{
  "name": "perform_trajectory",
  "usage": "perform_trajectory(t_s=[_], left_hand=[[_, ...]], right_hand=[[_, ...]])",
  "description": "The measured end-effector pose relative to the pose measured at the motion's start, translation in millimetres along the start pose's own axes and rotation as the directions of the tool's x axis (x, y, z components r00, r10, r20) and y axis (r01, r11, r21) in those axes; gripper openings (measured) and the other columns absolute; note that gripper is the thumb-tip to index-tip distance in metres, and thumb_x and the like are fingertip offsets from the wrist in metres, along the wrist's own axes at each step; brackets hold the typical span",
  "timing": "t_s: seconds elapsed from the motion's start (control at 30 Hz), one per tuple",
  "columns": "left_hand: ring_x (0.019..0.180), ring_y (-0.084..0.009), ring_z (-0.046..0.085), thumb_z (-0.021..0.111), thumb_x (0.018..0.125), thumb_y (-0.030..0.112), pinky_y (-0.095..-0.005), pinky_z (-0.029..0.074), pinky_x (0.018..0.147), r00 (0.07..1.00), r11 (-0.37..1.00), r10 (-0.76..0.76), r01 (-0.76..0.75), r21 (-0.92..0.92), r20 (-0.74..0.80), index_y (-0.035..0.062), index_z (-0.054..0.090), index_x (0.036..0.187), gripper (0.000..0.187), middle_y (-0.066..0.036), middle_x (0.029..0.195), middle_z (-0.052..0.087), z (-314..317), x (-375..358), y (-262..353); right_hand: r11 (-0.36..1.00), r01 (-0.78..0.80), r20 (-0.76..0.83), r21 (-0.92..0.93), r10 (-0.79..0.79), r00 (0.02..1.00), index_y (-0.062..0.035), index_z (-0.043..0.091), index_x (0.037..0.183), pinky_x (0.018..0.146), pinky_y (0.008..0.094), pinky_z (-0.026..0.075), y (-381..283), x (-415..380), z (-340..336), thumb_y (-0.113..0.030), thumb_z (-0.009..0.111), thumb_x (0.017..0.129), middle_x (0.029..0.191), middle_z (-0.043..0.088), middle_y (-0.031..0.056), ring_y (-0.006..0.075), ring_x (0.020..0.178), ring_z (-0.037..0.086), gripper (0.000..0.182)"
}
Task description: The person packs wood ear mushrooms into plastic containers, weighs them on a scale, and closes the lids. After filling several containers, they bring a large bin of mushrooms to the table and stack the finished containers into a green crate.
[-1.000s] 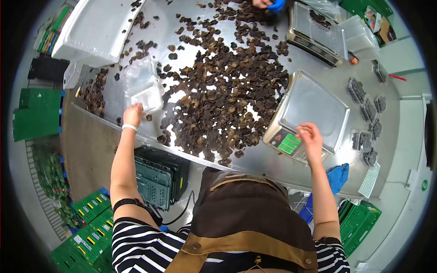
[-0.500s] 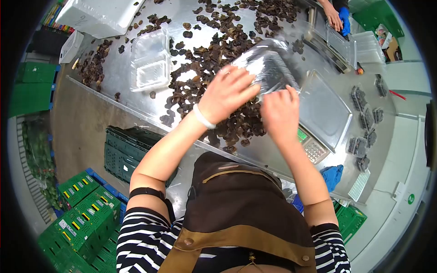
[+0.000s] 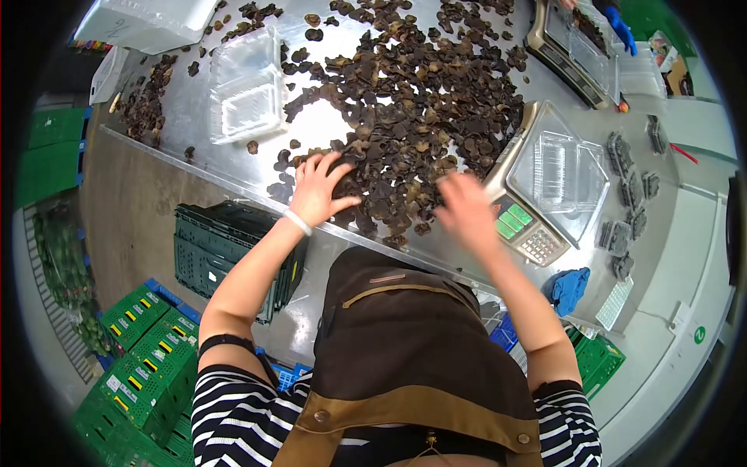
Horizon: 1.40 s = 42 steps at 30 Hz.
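The left hand [image 3: 317, 191] lies palm-down, grip spread wide, on the near edge of the dried mushrooms [image 3: 405, 101] on the worktop [image 3: 194, 117]. The right hand [image 3: 464, 208] is blurred at the pile's near right; I cannot tell its grip.

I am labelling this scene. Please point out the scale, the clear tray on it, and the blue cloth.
scale [image 3: 523, 227]: head view, on its keypad and green display.
clear tray [image 3: 562, 173]: head view, on its ribbed middle.
blue cloth [image 3: 569, 286]: head view, on its middle fold.
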<state>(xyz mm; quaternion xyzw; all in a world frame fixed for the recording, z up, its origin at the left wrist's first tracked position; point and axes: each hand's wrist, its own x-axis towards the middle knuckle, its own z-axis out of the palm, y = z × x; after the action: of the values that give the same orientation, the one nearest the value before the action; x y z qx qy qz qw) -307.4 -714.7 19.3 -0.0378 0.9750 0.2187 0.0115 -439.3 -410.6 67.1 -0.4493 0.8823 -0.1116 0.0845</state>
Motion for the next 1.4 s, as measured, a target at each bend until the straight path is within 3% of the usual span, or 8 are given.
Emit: perform_trajectory(t_s=[0.17, 0.27, 0.37, 0.43, 0.67, 0.97, 1.17, 1.4], left_hand=[[0.134, -0.0375, 0.035, 0.091, 0.05, 0.038, -0.0563, 0.03, 0.108, 0.989, 0.986, 0.073, -0.091, 0.141, 0.129, 0.0234, 0.048, 0.141, 0.102, -0.01, 0.148, 0.039, -31.4, -25.8, -15.7], [0.133, -0.0416, 0.036, 0.095, 0.039, 0.03, -0.0545, 0.035, 0.107, 0.978, 0.968, -0.174, 0.149, 0.2, 0.115, 0.0274, 0.038, 0.149, 0.124, -0.013, 0.151, 0.033, -32.1, -18.8, -21.7], [0.128, -0.0443, 0.04, 0.094, 0.044, 0.022, -0.0523, 0.042, 0.104, 0.923, 0.958, -0.283, 0.264, 0.109, 0.259, 0.0269, 0.034, 0.15, 0.122, -0.018, 0.15, 0.033, -19.0, 4.7, -10.6], [0.114, -0.0451, 0.049, 0.09, 0.053, 0.015, -0.0507, 0.048, 0.097, 0.99, 0.984, -0.12, 0.128, -0.124, 0.069, 0.0282, 0.034, 0.15, 0.113, -0.022, 0.146, 0.035, 17.3, 10.1, -16.5], [0.137, -0.043, 0.036, 0.072, 0.06, -0.002, -0.0427, 0.039, 0.11, 0.99, 0.831, -0.136, 0.14, -0.539, 0.048, 0.0155, 0.049, 0.133, 0.078, -0.022, 0.144, 0.036, 0.9, 35.1, 16.5], [0.129, -0.0367, 0.046, 0.069, 0.058, -0.004, -0.0387, 0.039, 0.107, 0.995, 0.787, 0.093, -0.101, -0.608, -0.044, 0.0078, 0.053, 0.119, 0.064, -0.017, 0.128, 0.049, -32.2, 106.3, 128.3], [0.135, -0.0381, 0.039, 0.067, 0.059, -0.001, -0.0421, 0.032, 0.113, 0.912, 0.679, 0.407, -0.343, -0.65, -0.056, 0.0075, 0.052, 0.12, 0.063, -0.015, 0.126, 0.051, -13.4, 194.7, 240.0], [0.123, -0.0401, 0.05, 0.062, 0.064, -0.016, -0.04, 0.044, 0.105, 0.781, 0.76, 0.579, -0.413, -0.503, 0.233, 0.017, 0.044, 0.139, 0.084, -0.017, 0.135, 0.044, 48.5, 274.1, 300.9]], right_hand=[[0.99, 0.114, 0.232, -0.078, -0.093, 0.968, -0.0083, 0.038, 0.147, 0.089, 0.0376, 0.049, -68.7, 19.0, 64.2, -0.037, 0.081, 0.072, 0.146, 0.042, 0.0137, 0.0272, 0.113, 0.052, 0.091], [0.993, 0.048, 0.214, -0.109, -0.024, 0.977, -0.0064, 0.034, 0.149, 0.084, 0.0337, 0.052, -85.5, 43.8, 79.6, -0.038, 0.083, 0.069, 0.149, 0.039, 0.0159, 0.0256, 0.11, 0.054, 0.099], [0.994, -0.064, 0.166, 0.087, 0.049, 0.985, -0.0027, 0.031, 0.148, 0.085, 0.0357, 0.055, -99.1, 71.9, 87.8, -0.025, 0.084, 0.068, 0.146, 0.038, 0.0198, 0.0307, 0.111, 0.056, 0.099], [0.957, -0.107, 0.103, 0.269, 0.082, 0.991, -0.0025, 0.03, 0.148, 0.088, 0.0393, 0.055, -101.1, 85.4, 96.5, -0.019, 0.084, 0.067, 0.145, 0.038, 0.0208, 0.0355, 0.115, 0.055, 0.099], [0.628, -0.26, 0.09, 0.733, 0.289, 0.953, -0.0071, 0.037, 0.142, 0.097, 0.0446, 0.047, -80.5, 84.6, 66.0, 0.002, 0.068, 0.066, 0.14, 0.039, 0.0203, 0.0436, 0.122, 0.05, 0.082], [0.644, -0.183, -0.187, 0.743, 0.462, 0.867, -0.0032, 0.041, 0.135, 0.101, 0.0446, 0.044, -25.6, 30.3, -23.1, 0.004, 0.064, 0.065, 0.132, 0.042, 0.0213, 0.0445, 0.121, 0.048, 0.074], [0.709, -0.229, -0.41, 0.667, 0.605, 0.682, -0.0024, 0.044, 0.132, 0.105, 0.0438, 0.041, 67.4, -26.7, -80.9, 0.005, 0.061, 0.065, 0.128, 0.047, 0.0214, 0.043, 0.122, 0.048, 0.07], [0.625, -0.477, -0.25, 0.617, 0.731, 0.634, -0.006, 0.038, 0.141, 0.105, 0.0444, 0.043, 150.4, -69.4, -62.8, 0.002, 0.073, 0.068, 0.137, 0.042, 0.0195, 0.0417, 0.125, 0.046, 0.081]])
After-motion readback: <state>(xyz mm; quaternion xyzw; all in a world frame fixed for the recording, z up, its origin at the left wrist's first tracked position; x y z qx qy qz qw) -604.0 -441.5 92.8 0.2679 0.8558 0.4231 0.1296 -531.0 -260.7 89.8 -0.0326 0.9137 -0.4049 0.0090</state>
